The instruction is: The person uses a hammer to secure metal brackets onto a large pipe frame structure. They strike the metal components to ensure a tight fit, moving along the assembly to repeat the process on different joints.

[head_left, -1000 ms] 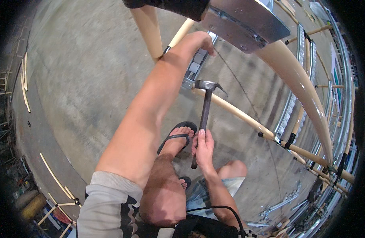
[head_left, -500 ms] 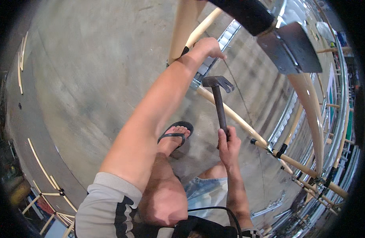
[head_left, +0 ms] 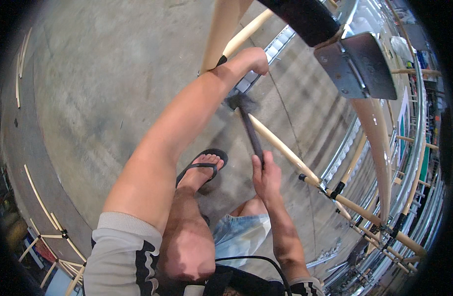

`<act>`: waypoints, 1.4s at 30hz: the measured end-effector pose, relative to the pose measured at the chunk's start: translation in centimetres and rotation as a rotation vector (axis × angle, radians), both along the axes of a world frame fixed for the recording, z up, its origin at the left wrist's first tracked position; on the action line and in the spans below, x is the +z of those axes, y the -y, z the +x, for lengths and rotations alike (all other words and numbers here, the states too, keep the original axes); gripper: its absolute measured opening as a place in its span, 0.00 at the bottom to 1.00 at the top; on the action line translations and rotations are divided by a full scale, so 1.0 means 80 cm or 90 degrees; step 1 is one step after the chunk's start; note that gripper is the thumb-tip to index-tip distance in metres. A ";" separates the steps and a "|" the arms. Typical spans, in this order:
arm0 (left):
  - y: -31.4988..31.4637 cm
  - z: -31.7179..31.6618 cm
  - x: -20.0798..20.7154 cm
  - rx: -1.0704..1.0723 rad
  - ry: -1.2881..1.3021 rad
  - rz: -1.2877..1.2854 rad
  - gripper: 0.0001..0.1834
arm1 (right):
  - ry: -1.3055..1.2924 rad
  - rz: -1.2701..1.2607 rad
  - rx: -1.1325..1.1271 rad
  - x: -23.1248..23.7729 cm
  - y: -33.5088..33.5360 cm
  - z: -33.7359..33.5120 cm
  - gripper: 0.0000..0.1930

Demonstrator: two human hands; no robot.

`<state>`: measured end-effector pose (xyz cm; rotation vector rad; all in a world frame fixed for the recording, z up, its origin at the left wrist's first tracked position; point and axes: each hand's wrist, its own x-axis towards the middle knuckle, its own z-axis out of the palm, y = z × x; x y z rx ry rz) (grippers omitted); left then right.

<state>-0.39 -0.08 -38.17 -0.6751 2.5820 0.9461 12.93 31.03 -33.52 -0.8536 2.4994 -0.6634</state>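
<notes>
The 2 hands are apart: the hammer [head_left: 251,133] is gripped by the right hand [head_left: 267,177], its blurred head by the near end of the roller rail [head_left: 280,43]; the left hand [head_left: 256,59] is placed farther along, its hold hidden. Hammering seems in hand; careful aim is called for next.

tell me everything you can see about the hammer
The hammer has a slim, straight, dark handle and a dark head too blurred to show its exact shape or material. The right hand grips the handle low down, hiding its end. It slants, with the head up and slightly left in the picture, beside the near end of the pale pole and the roller track. Whether the head touches either, I can't tell.
</notes>
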 end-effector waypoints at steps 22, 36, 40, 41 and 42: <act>0.006 0.010 0.035 -0.046 0.055 0.022 0.22 | -0.015 0.014 0.014 0.013 0.013 -0.007 0.10; 0.015 0.007 -0.001 0.076 0.034 0.231 0.28 | 0.008 -0.018 -0.043 0.029 0.012 0.019 0.15; 0.013 0.002 0.022 -0.025 0.029 0.104 0.29 | -0.034 0.086 0.013 0.004 0.012 -0.003 0.15; 0.015 0.004 0.025 -0.062 0.020 0.073 0.30 | -0.023 0.053 -0.009 0.014 0.012 -0.004 0.15; 0.014 0.009 0.025 -0.043 0.004 0.108 0.30 | -0.001 0.029 -0.032 0.019 0.007 0.002 0.15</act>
